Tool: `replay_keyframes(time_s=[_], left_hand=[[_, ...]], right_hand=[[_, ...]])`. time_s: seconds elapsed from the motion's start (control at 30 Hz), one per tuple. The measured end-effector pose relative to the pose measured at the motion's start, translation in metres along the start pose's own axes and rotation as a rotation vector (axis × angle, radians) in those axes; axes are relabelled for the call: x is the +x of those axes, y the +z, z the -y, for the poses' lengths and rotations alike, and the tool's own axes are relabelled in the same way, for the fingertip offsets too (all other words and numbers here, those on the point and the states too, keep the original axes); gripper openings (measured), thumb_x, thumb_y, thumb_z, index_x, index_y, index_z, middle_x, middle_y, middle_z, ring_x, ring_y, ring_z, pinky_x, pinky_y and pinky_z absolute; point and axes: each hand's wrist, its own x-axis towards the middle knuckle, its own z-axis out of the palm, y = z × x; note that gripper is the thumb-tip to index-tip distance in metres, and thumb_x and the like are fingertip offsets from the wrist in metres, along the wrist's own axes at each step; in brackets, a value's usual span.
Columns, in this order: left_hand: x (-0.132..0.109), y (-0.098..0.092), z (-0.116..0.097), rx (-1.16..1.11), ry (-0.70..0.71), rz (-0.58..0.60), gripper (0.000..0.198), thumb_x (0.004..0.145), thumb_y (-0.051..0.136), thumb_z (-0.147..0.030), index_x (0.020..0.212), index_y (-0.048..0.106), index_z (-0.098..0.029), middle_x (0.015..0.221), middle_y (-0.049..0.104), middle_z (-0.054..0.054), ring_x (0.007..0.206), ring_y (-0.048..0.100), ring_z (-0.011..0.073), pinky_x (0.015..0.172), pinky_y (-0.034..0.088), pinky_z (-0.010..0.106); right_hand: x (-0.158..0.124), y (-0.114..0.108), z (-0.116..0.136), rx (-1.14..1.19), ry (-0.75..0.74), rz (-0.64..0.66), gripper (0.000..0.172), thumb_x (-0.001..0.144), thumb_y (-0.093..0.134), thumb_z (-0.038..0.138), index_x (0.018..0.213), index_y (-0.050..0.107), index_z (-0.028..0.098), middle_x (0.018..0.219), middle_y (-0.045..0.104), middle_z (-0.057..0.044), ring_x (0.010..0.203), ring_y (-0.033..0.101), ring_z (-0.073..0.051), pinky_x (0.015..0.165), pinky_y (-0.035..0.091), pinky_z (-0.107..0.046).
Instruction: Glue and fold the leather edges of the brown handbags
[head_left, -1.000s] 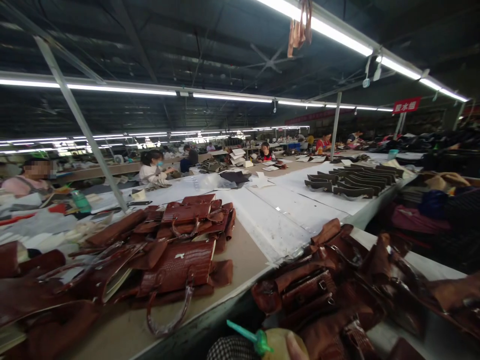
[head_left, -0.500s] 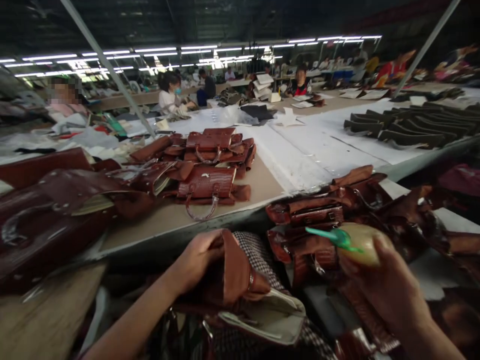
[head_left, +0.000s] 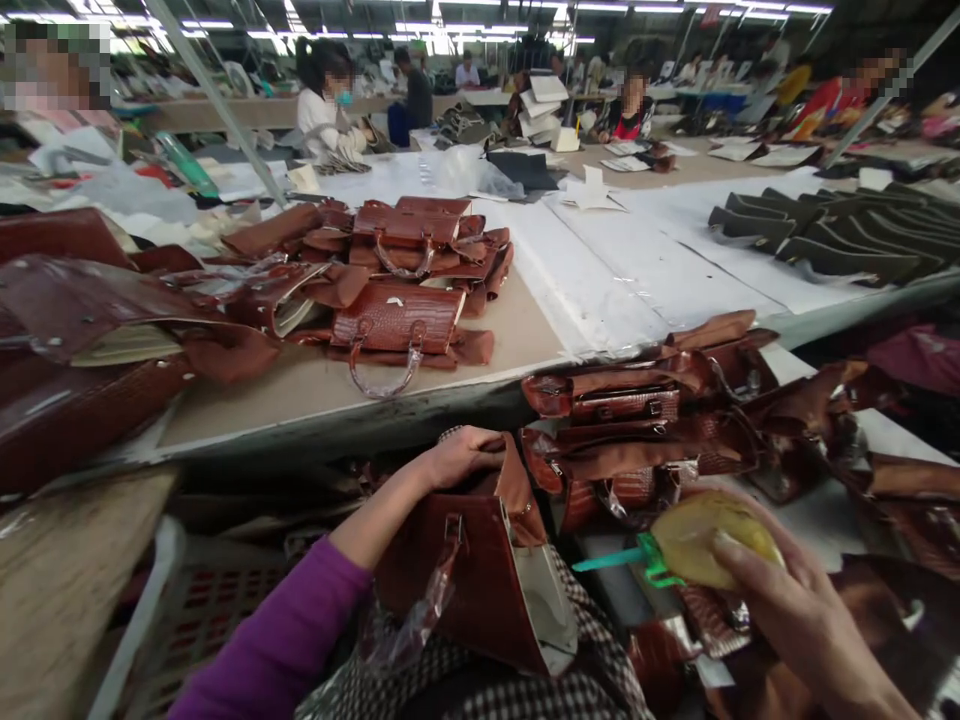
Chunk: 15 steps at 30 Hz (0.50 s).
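Left hand (head_left: 461,455) grips the top edge of a brown crocodile-textured handbag (head_left: 480,570) at six o'clock, resting on what seems a checked lap. Right hand (head_left: 787,610), at four o'clock, squeezes a yellowish glue bottle (head_left: 705,540), green nozzle (head_left: 611,562) pointing toward the bag.

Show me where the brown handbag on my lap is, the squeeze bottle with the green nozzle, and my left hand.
brown handbag (head_left: 480,590): head view, front panel.
squeeze bottle (head_left: 697,545): head view, yellowish body.
left hand (head_left: 461,455): head view, back of the hand, gripping the bag's top edge.
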Motion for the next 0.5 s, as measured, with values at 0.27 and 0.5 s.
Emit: replay_keyframes(time_s=[0.27,0.5], left_hand=[[0.031,0.007,0.02,-0.039,-0.021,0.124,0.044,0.087,0.071,-0.053,0.067,0.052,-0.019,0.063,0.045,-0.007,0.056,0.042,0.0102,0.055,0.035,0.025],[0.037,0.003,0.022,-0.039,-0.039,0.149,0.039,0.087,0.072,-0.05,0.072,0.058,-0.017,0.071,0.053,-0.005,0.063,0.049,0.0121,0.06,0.041,0.026]], right_hand=[[0.007,0.008,0.0,-0.243,-0.274,0.126,0.044,0.084,0.084,0.04,0.123,0.07,0.028,0.106,0.077,-0.005,0.087,0.074,-0.024,0.076,0.062,-0.024],[0.014,0.01,0.005,-0.392,-0.448,0.118,0.039,0.087,0.081,0.037,0.123,0.068,0.03,0.105,0.076,-0.002,0.083,0.073,-0.021,0.073,0.06,-0.02]])
